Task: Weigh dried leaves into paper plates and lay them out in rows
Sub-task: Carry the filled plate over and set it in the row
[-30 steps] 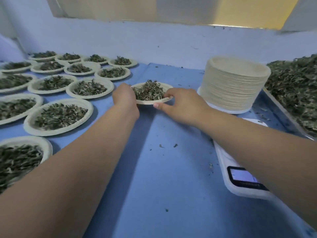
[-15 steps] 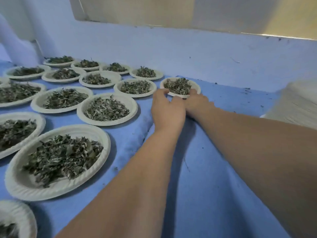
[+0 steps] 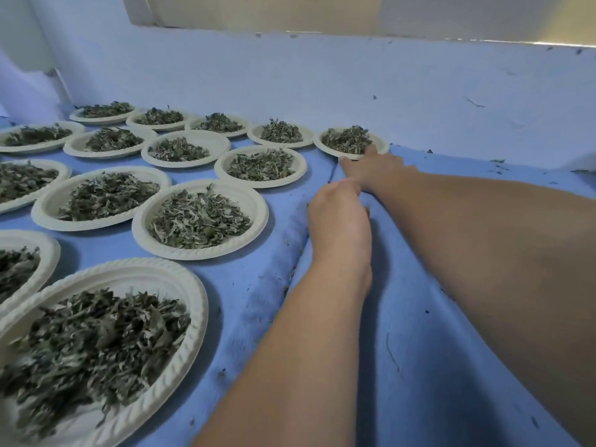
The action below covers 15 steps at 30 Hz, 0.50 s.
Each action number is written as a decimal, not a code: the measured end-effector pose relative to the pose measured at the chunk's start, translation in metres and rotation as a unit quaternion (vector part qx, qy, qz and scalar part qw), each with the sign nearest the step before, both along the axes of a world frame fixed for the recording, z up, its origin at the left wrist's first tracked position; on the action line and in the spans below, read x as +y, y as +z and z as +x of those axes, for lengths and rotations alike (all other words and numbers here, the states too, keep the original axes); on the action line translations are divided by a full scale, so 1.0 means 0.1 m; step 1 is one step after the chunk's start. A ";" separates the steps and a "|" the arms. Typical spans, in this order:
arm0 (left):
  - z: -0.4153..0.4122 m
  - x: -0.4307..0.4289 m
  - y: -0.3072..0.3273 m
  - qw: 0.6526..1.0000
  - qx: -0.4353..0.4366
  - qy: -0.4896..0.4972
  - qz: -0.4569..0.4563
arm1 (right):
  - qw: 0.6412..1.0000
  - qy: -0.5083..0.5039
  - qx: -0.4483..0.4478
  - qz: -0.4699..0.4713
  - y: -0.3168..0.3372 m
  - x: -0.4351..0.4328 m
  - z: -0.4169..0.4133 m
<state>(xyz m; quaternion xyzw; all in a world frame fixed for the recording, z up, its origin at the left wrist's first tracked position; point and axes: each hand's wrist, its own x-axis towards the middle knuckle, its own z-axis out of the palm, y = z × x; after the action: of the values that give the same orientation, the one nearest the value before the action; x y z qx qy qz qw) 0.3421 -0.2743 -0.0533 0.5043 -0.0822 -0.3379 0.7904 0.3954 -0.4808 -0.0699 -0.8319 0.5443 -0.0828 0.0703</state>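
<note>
Leaf-filled paper plate (image 3: 351, 142), ending back row

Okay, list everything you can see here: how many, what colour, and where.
Round white paper plates: fourteen in view, white, in rows on the left.
Dried green leaves: one heap per plate, grey-green.
Loose leaf crumbs: scattered, dark, on the cloth at right.
Blue cloth: one, blue, under everything.
Pale blue back wall: one, behind the rows.
Left hand: right of the plates, fingers curled, nothing visibly held.
Right hand: fingers touching the back row's rightmost plate.
</note>
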 end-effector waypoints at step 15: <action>-0.16 0.08 0.09 0.994 -0.102 0.012 0.039 | 0.997 0.000 0.059 0.042 -0.03 0.30 -0.42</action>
<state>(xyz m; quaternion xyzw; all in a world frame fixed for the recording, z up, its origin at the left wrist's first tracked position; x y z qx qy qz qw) 0.3260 -0.2660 -0.0444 0.5677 -0.1430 -0.2780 0.7616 0.3532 -0.4506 -0.0728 -0.8317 0.5504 -0.0105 0.0724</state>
